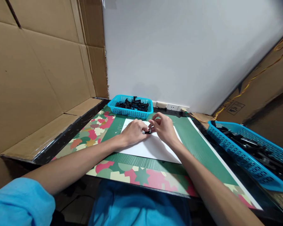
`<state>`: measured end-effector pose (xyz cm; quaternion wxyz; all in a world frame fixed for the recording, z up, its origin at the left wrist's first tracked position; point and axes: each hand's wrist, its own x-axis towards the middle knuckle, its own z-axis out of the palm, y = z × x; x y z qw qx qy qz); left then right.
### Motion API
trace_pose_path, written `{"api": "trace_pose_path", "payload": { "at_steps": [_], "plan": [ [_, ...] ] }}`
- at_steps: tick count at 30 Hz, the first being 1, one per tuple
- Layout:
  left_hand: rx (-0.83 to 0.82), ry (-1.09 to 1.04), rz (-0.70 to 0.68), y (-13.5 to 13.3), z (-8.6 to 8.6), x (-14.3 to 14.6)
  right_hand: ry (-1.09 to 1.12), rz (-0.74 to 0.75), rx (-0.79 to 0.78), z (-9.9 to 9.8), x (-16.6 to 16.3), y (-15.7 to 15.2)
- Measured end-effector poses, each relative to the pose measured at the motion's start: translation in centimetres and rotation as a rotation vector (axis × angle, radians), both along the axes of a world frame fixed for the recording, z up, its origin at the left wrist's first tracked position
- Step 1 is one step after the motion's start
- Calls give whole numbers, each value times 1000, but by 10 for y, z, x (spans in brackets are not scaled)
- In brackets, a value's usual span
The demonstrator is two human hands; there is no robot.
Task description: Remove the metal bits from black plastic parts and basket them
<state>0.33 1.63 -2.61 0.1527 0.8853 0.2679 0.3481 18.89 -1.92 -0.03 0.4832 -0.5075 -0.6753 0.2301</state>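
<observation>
My left hand rests over the white sheet, its fingers closed on a small black part. Opposite it, my right hand pinches a thin, pale or metallic piece just above the black part. The fingertips of both hands nearly meet, and they hide much of the two pieces. Whether the thin piece touches the black part I cannot tell.
A blue basket of black plastic parts stands behind the hands. Another blue basket with similar parts is at the right. Beneath lies a green patterned mat. Cardboard walls the left; sockets line the back.
</observation>
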Motion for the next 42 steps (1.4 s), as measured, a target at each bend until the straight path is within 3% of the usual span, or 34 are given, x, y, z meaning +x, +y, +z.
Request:
{"api": "trace_pose_path", "payload": {
  "at_steps": [18, 26, 34, 42],
  "plan": [
    [-96, -50, 47, -8, 1, 0, -170, -93, 101, -1, -2, -2],
    [-159, -119, 43, -7, 1, -1, -225, -132, 189, -11, -6, 0],
    [-152, -107, 57, -7, 4, -2, 28, -47, 67, -6, -4, 1],
    [-102, -84, 88, -7, 3, 0, 146, -71, 137, 13, 12, -1]
  ]
}}
